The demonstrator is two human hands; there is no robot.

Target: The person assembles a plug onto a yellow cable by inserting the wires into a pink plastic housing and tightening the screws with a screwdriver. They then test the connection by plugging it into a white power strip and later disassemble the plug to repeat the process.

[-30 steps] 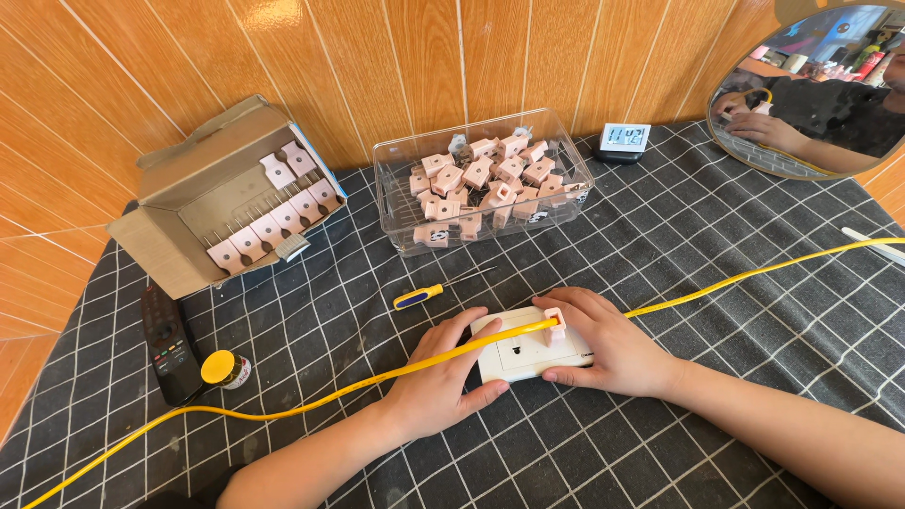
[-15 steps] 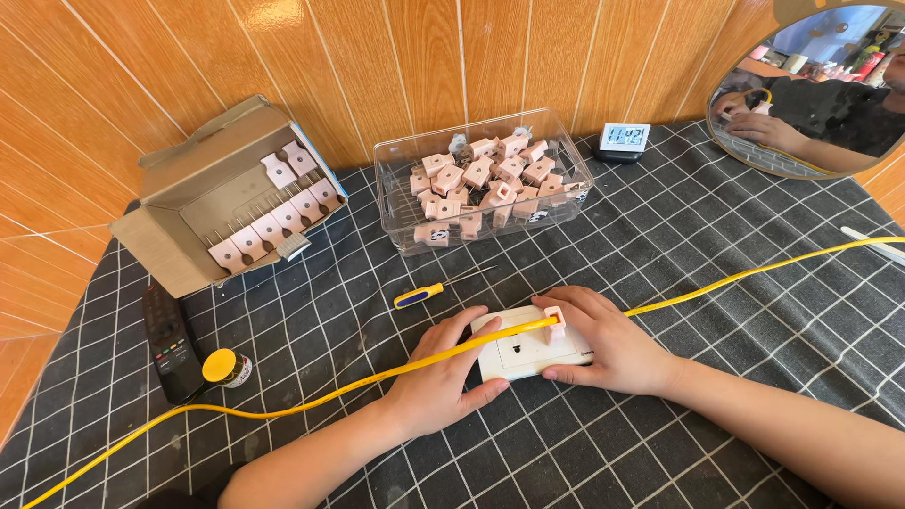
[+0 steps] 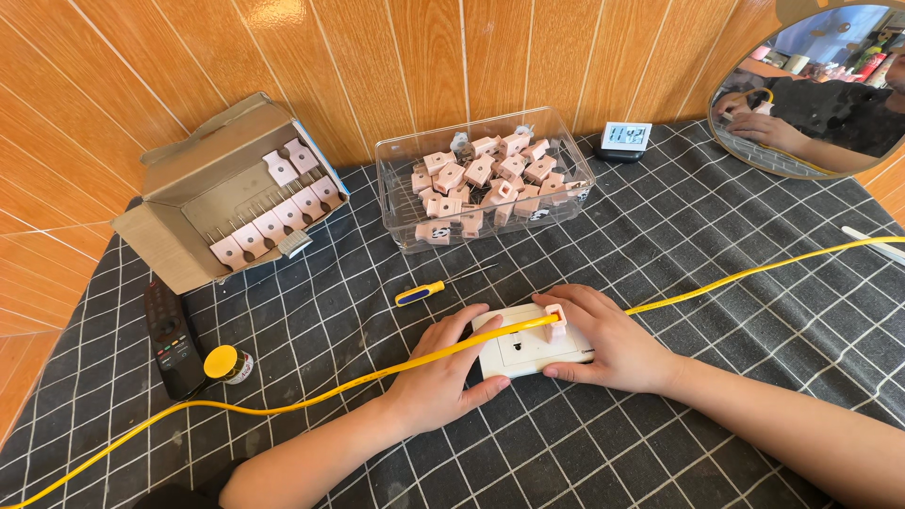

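A white wall socket plate (image 3: 524, 347) lies flat on the black checked cloth. My left hand (image 3: 439, 377) rests against its left edge, fingers curled on the plate. My right hand (image 3: 605, 341) grips its right side and pinches a small pink plug piece (image 3: 555, 321) on the plate's top right corner. A yellow cable (image 3: 754, 273) runs across the cloth and over the plate and my left hand.
A clear plastic bin (image 3: 485, 176) holds several pink plugs. An open cardboard box (image 3: 236, 193) holds pink pieces in rows. A blue-and-yellow screwdriver (image 3: 431, 288), a black remote (image 3: 170, 337), a yellow-capped jar (image 3: 226, 364), a small clock (image 3: 624, 138) and a mirror (image 3: 815, 90) surround them.
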